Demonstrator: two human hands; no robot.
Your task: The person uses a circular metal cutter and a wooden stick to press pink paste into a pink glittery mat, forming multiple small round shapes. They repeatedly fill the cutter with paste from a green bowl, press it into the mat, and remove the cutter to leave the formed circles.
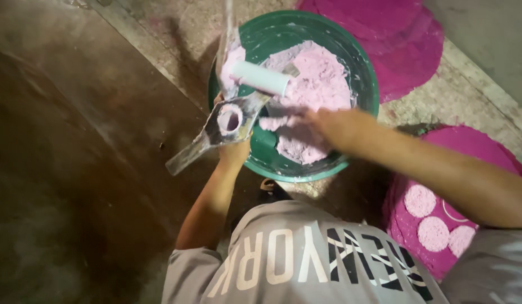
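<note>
**Two hands at a basin of pink paste**

Item one: round green plastic basin [362,84] on a concrete floor [159,34], holding pale pink crumbly paste [323,79]. Item two: flat grey metal mould with a ring-shaped opening [230,121], packed with pink paste, held over the basin's near-left rim. Left hand [234,151] grips the mould from below, fingers closed round it. Right hand [314,121] lies blurred over the paste; its grip cannot be told. White cylindrical tube [261,77] sits just above the mould. Three pale pink discs [433,232] rest on a magenta sheet [475,146] at right.

green basin [359,67]: smooth plastic | pink mix [320,79]: matt, crumbly | mould [227,126]: dull metal | floor [75,141]: rough concrete
</note>
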